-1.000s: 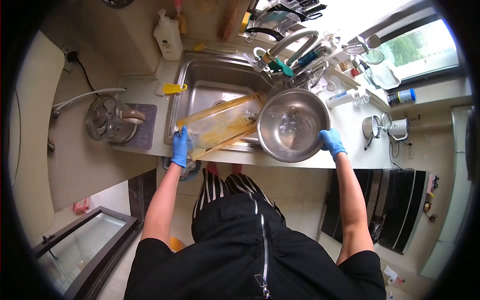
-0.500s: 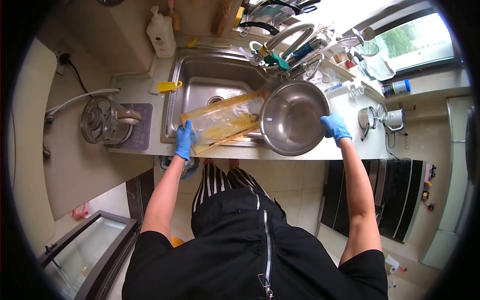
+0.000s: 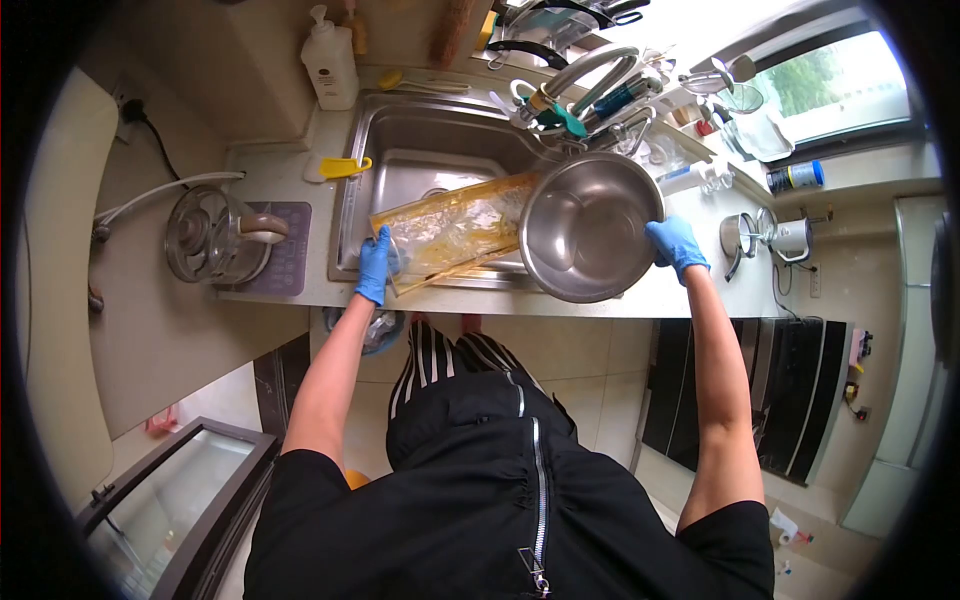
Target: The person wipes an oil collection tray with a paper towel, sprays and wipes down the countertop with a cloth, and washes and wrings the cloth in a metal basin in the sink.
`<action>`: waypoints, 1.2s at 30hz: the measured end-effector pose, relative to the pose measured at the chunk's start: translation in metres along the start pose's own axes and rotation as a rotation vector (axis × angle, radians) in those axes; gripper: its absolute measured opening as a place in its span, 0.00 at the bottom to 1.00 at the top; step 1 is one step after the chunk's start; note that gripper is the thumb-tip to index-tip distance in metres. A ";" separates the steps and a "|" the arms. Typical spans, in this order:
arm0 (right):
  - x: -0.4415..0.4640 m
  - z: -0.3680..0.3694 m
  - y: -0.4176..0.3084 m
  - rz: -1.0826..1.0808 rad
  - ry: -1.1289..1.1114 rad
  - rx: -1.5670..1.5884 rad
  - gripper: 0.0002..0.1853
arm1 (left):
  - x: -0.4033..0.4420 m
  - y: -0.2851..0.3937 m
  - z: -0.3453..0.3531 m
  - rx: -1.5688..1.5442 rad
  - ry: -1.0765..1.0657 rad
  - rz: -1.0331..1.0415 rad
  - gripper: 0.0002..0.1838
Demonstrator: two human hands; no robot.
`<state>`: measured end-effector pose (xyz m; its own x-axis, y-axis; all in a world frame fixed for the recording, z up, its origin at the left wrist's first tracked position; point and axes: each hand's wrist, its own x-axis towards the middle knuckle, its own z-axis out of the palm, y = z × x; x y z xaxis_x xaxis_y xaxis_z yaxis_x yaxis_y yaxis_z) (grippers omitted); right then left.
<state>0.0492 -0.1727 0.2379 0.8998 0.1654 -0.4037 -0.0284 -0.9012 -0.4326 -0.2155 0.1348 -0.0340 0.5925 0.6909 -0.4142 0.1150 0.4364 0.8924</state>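
My left hand, in a blue glove, is closed on the near left end of a long clear plastic box-like piece. Yellow-brown grime streaks that piece, which slants over the steel sink. My right hand, also gloved in blue, grips the right rim of a stainless steel mixing bowl. The bowl is tilted, its inside facing me, above the sink's right side. It overlaps the far right end of the plastic piece, so whether the two touch cannot be told.
A curved faucet stands behind the sink, beside crowded utensils. A yellow-handled scraper and a glass kettle on an induction plate are to the left. A white pump bottle stands at the back. A lined bin sits below the counter.
Both hands have moved slightly away from my body, bringing the bowl and plastic piece a little farther over the sink. My grips look the same. The view has shifted a little.
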 end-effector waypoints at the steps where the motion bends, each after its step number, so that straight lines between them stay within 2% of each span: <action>1: 0.001 -0.001 0.005 -0.003 -0.003 -0.001 0.16 | 0.003 -0.002 0.001 -0.003 0.021 -0.021 0.19; 3: 0.000 -0.004 0.016 0.047 -0.055 0.018 0.15 | 0.005 -0.003 -0.001 -0.006 0.046 -0.045 0.21; 8: -0.002 -0.005 0.071 0.082 -0.063 0.123 0.19 | 0.015 -0.006 -0.010 -0.136 -0.101 -0.107 0.20; 12: -0.016 -0.005 0.119 0.165 -0.066 0.260 0.18 | 0.021 -0.010 -0.015 -0.063 -0.051 -0.072 0.20; 17: -0.039 -0.005 0.175 0.262 0.059 0.413 0.17 | 0.029 -0.015 -0.027 -0.064 -0.106 -0.057 0.20; 27: -0.069 -0.016 0.217 0.313 0.058 0.546 0.12 | 0.023 0.003 -0.012 -0.102 -0.148 -0.112 0.18; 30: -0.075 -0.016 0.224 0.311 0.089 0.550 0.12 | 0.033 -0.006 -0.012 -0.163 -0.253 -0.136 0.20; 33: -0.077 -0.019 0.233 0.334 0.110 0.556 0.13 | 0.021 0.007 0.002 -0.156 -0.172 -0.150 0.19; 36: -0.079 -0.020 0.237 0.351 0.128 0.556 0.14 | 0.041 -0.017 -0.006 -0.188 -0.231 -0.141 0.20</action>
<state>-0.0200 -0.4069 0.1830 0.8399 -0.1794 -0.5123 -0.5181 -0.5465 -0.6579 -0.1983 0.1591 -0.0672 0.7490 0.4761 -0.4608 0.0729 0.6321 0.7715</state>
